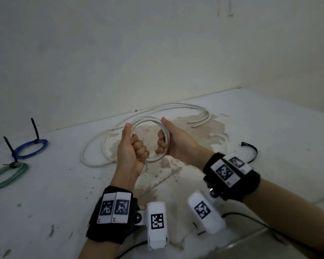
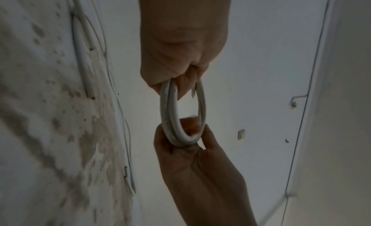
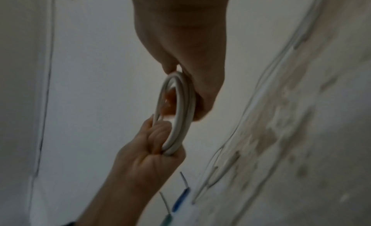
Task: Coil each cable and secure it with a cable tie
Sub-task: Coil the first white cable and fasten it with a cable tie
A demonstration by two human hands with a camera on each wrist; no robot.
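Surface (image 1: 269, 128): white, stained and speckled, running back to a pale wall. It carries everything below.

White cable (image 1: 151, 141): the item in hand. You hold its wound part as a ring of several turns above the middle of the surface; the unwound remainder trails in long loose loops behind and to the left, with 2 cut ends lying to the right. It looks light but springy and fairly stiff, with a smooth jacket, so expect the turns to fan apart if your grip slackens. Hold it across all turns at once, on opposite sides of the ring.

Left hand (image 1: 131, 150): fist upright, thumb up, fingers (image 1: 139, 148) wrapped round the ring's left and lower side.

Right hand (image 1: 174, 141): palm facing left, thumb up, fingers curled round the ring's right side, bunching the turns together.

Blue coil (image 1: 31, 149) and green coil (image 1: 7, 174): 2 finished rings at the far left, well apart from your hands, each cinched with a black tie whose tail sticks up.

Loose cable tie (image 1: 251, 152): black, curved, lying just beyond your right wrist, not yet used.
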